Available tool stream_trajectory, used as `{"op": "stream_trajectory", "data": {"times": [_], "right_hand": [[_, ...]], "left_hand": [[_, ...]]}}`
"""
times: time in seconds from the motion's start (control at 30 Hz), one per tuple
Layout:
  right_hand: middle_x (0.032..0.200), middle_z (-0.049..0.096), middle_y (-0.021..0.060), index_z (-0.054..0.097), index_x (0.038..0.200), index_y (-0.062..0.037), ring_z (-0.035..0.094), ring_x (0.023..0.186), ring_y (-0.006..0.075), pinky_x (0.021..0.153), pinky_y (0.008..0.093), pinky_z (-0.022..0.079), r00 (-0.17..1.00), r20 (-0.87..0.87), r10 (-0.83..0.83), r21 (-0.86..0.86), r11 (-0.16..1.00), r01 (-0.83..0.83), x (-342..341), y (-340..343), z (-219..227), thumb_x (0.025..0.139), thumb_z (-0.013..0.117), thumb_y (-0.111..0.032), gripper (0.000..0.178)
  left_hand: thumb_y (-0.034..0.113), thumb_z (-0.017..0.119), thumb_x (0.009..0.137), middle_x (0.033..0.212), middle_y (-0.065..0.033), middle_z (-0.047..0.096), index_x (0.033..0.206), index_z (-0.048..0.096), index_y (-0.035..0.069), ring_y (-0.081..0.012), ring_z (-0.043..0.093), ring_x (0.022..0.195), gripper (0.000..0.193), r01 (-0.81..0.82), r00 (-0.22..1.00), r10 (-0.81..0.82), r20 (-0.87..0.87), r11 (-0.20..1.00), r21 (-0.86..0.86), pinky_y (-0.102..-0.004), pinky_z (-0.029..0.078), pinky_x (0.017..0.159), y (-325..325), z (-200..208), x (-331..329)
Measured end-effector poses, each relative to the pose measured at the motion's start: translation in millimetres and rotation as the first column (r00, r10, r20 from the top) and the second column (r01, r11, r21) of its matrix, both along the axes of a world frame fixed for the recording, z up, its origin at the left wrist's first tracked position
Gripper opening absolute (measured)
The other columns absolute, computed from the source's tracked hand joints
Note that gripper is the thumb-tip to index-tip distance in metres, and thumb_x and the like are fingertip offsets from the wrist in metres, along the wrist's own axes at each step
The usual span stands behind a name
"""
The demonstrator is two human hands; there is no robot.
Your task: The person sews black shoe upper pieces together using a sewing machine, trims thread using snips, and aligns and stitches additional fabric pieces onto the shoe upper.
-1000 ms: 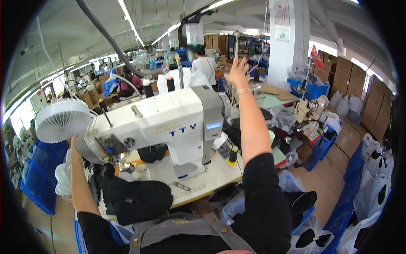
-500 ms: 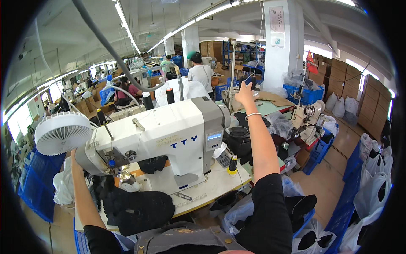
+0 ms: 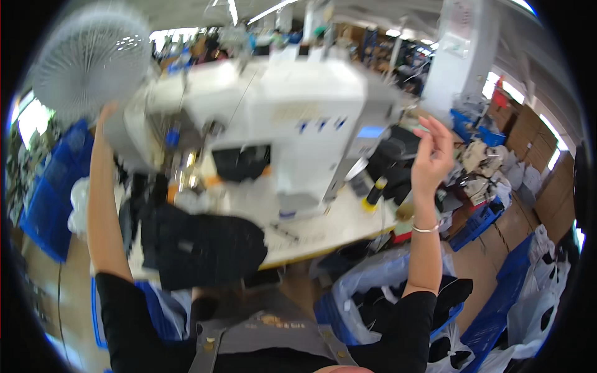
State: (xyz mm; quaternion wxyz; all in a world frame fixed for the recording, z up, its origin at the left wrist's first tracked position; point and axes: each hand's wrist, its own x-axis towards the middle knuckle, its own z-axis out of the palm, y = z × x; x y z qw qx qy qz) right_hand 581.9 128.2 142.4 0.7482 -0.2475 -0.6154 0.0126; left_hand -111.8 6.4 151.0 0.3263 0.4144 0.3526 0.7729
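A large white sewing machine [image 3: 311,93], blurred, stands on a pale worktable [image 3: 348,227]. My left hand [image 3: 109,113] is at the left end of the machine's head, just below a round white fan [image 3: 90,59]; its fingers are mostly hidden and smeared. Raised to the right of the machine, my right hand [image 3: 433,158] has its fingers apart and holds nothing; a bracelet [image 3: 426,229] circles that wrist. A black fabric piece [image 3: 202,248] lies at the table's front left. Near the table's right side stands a black and yellow thread spool [image 3: 374,194].
A blue crate lined with plastic [image 3: 348,295] holds black pieces below the table's right side. Another blue crate [image 3: 53,193] stands at the left. White bags [image 3: 538,292] line the right side, with cartons [image 3: 528,137] and a pillar [image 3: 457,56] farther back.
My view has tilted down and blurred. My right hand has drawn back from its far reach beside a dark item and is now nearer. My left hand stays at the machine's left end.
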Motion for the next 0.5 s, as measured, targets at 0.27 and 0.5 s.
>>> {"op": "stream_trajectory", "data": {"times": [0.27,0.5], "right_hand": [[0.098,0.069,0.0086,0.062,0.104,-0.0040,0.067,0.083,0.0214,0.105,0.0515,0.034,0.702,0.707,0.080,-0.024,0.996,-0.089,-86.6,-166.2,-174.5,0.071,0.056,0.011,0.037],[0.109,0.066,0.0076,0.061,0.114,-0.0067,0.064,0.096,0.0227,0.105,0.0475,0.035,0.243,0.912,0.331,-0.296,0.940,-0.171,-115.3,-219.6,-218.9,0.073,0.064,0.002,0.042]], "left_hand": [[0.031,0.067,0.079,0.095,-0.0129,0.071,0.107,0.067,0.001,-0.0207,0.067,0.081,0.041,0.221,0.933,-0.214,-0.289,0.975,-0.010,-0.0354,0.055,0.076,26.1,48.0,30.8],[0.039,0.068,0.075,0.090,-0.0078,0.068,0.099,0.067,0.009,-0.0226,0.063,0.081,0.038,0.005,0.971,0.009,-0.239,0.998,0.056,-0.0394,0.051,0.074,27.9,49.4,51.7]]}}
